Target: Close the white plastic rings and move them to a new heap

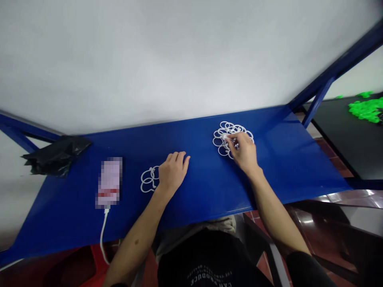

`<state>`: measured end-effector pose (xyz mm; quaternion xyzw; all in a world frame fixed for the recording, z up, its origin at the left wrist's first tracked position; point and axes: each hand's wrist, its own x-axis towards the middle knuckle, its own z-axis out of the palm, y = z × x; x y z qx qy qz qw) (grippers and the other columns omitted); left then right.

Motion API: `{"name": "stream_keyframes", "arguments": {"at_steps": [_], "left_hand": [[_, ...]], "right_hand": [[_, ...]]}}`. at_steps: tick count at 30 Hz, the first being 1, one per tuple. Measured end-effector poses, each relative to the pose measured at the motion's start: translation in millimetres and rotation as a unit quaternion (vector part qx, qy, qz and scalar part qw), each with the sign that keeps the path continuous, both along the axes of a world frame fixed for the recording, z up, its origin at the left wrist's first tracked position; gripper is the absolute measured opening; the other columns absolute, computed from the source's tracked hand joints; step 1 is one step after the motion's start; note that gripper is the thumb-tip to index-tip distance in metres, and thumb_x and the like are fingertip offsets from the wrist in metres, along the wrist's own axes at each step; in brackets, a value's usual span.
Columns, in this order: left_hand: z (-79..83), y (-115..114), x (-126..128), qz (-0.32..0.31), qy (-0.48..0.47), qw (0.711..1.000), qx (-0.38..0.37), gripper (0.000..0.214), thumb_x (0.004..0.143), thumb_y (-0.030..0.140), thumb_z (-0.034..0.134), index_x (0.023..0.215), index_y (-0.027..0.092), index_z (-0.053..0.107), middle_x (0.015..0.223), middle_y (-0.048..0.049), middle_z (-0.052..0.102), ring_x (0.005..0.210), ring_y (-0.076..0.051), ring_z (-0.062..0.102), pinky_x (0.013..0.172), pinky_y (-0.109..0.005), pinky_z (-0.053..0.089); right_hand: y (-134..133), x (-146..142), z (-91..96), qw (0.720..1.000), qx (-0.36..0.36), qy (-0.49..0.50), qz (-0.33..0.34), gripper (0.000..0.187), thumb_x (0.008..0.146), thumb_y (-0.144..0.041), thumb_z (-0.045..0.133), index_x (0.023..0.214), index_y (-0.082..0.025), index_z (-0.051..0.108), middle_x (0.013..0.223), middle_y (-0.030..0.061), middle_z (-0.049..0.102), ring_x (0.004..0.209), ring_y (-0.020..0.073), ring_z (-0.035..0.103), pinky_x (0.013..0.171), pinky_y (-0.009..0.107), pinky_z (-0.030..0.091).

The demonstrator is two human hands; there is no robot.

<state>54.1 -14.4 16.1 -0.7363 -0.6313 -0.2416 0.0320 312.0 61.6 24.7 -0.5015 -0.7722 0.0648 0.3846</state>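
My right hand (244, 153) is over a pile of thin white plastic rings (218, 142) at the back right of the blue table. Its thumb and forefinger are pinched on a white ring at the pile, mostly hidden by the fingers. Palm down, my left hand (172, 172) rests on the table with its fingers stretched out and apart from the thumb. Just left of it lies a smaller group of white rings (147, 181), partly covered by that hand. Whether anything lies under the left palm is hidden.
On the blue table (200, 191), a blurred-out phone-like object (110, 179) with a white cable (103, 235) lies to the left. Behind it is a black plastic bag (60, 153). Blue frame bars flank the table. Bright green pieces (366, 109) lie on a dark table at right.
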Motion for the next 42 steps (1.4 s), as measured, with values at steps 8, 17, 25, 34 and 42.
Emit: {"name": "stream_keyframes", "arguments": {"at_steps": [8,17,25,34,42], "left_hand": [[-0.5,-7.6,-1.0,0.052,0.052,0.997,-0.026,0.033,0.100,0.042,0.046,0.114,0.018,0.064,0.088,-0.0119,0.067,0.079,-0.026,0.061,0.056,-0.032,0.045],[-0.7,-3.7,7.9,-0.089,0.017,0.994,-0.061,0.025,0.100,0.031,0.048,0.113,0.016,0.064,0.100,-0.0113,0.070,0.094,-0.027,0.063,0.080,-0.041,0.053],[8.1,-1.4,1.3,-0.186,-0.080,0.979,-0.022,0.021,0.099,0.027,0.052,0.116,0.021,0.063,0.108,-0.0073,0.068,0.106,-0.023,0.060,0.094,-0.039,0.051],[19.7,5.0,-48.2,-0.073,-0.017,0.968,-0.239,0.060,0.075,0.065,0.072,0.120,0.026,0.065,0.114,-0.0064,0.064,0.110,-0.031,0.051,0.095,-0.047,0.036],[17.5,7.8,-68.4,-0.102,-0.052,0.958,-0.264,0.010,0.085,0.038,0.071,0.085,0.028,0.073,0.097,-0.0017,0.069,0.095,-0.024,0.053,0.089,-0.043,0.033]], "right_hand": [[21.3,47.2,-10.3,0.988,-0.010,-0.043,-0.151,0.010,0.089,-0.027,0.060,0.089,-0.019,0.065,0.095,0.0092,0.063,0.078,0.0203,0.057,0.076,0.040,0.051],[19.6,45.5,-12.2,0.984,-0.019,-0.068,-0.161,0.018,0.088,-0.032,0.060,0.092,-0.016,0.069,0.098,0.0132,0.059,0.087,0.0262,0.054,0.082,0.049,0.050],[18.4,42.7,-9.7,0.982,-0.002,-0.032,-0.187,0.019,0.091,-0.033,0.058,0.093,-0.017,0.067,0.100,0.0121,0.058,0.093,0.0265,0.053,0.086,0.048,0.048],[1.2,-5.2,-10.0,0.996,0.049,-0.038,-0.057,0.015,0.097,-0.029,0.056,0.098,-0.019,0.067,0.100,0.0102,0.062,0.097,0.0251,0.055,0.087,0.044,0.050],[-12.8,-32.4,-14.9,0.994,0.021,-0.062,0.091,0.017,0.099,-0.025,0.052,0.103,-0.019,0.067,0.101,0.0104,0.065,0.094,0.0249,0.055,0.084,0.041,0.049]]}}
